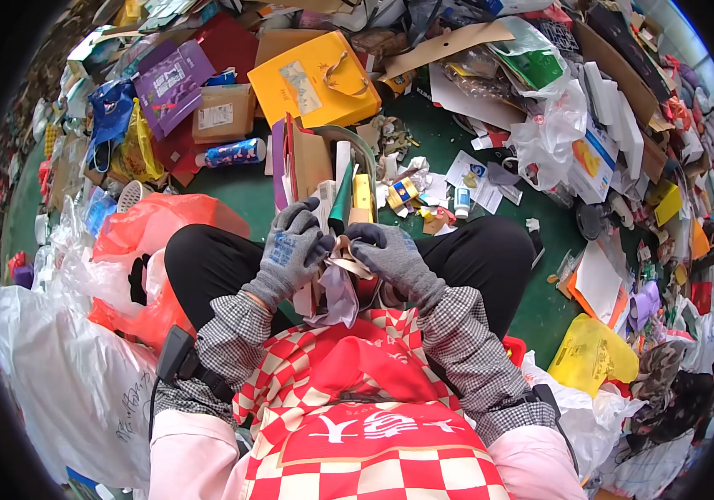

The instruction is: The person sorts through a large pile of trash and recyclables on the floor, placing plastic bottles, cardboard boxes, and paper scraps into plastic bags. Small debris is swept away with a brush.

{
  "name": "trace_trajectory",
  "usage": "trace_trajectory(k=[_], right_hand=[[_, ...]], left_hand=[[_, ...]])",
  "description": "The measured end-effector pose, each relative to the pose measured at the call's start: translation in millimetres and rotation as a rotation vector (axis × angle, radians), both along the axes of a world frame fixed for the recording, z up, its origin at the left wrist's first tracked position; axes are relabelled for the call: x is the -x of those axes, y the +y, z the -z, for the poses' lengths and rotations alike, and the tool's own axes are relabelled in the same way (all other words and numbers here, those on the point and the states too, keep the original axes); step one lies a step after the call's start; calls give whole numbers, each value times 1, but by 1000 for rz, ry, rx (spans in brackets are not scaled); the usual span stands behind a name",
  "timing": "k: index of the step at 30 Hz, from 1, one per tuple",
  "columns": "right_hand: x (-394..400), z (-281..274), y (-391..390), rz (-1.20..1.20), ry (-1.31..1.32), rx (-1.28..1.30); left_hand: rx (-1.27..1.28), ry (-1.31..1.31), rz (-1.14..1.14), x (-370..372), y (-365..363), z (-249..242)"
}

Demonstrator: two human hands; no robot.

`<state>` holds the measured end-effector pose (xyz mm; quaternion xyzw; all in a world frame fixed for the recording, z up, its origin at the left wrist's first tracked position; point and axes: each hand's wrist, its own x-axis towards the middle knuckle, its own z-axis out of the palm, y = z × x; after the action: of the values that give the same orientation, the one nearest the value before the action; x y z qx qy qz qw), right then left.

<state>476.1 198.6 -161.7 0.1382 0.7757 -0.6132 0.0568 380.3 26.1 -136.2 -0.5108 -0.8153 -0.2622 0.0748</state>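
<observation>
Both hands wear grey gloves and meet in front of the red checked apron. My left hand [292, 252] has its fingers curled at the edge of a beige strip [344, 252]. My right hand [390, 257] is closed on the other side of the same strip. A crumpled pale lilac piece [338, 296] hangs below the strip between the hands. Just beyond stand upright cardboard pieces [311, 158], a green sheet [342, 200] and a small yellow box [362, 192]. What lies under the fingers is partly hidden.
A yellow box [313, 79], a purple bag [172, 79] and a blue patterned can [232, 153] lie ahead. Red plastic bags [161, 221] and a large white sack [65, 375] are at the left. At the right are a yellow bag [592, 354] and mixed paper and plastic.
</observation>
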Motion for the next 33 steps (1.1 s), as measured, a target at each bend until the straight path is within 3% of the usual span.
trace_trajectory(k=[2,5,6,9,11,13,19,23,26,30,33], right_hand=[[-9,-6,-3,220,15,551],[-7,5,-14,677,324,564],[-5,11,-19,721,405,578],[-7,9,-34,594,427,338],[-13,9,-25,276,447,-387],[-15,-1,-21,149,317,-422],[-7,-6,-18,-146,249,-636],[12,-16,-13,-288,15,-371],[26,4,-4,-331,-73,18],[30,6,0,-239,41,639],[28,18,3,-164,98,639]], left_hand=[[-7,2,3,0,1,1],[53,-30,-1,1,1,3],[53,-32,1,1,1,3],[26,-16,2,0,2,2],[-31,22,-7,-2,3,2],[-34,-2,10,0,3,2],[15,-17,-4,-2,1,5],[35,-8,9,-5,1,6],[11,-31,-2,-6,2,6],[37,-40,0,-4,3,8],[34,-46,-8,1,5,11]])
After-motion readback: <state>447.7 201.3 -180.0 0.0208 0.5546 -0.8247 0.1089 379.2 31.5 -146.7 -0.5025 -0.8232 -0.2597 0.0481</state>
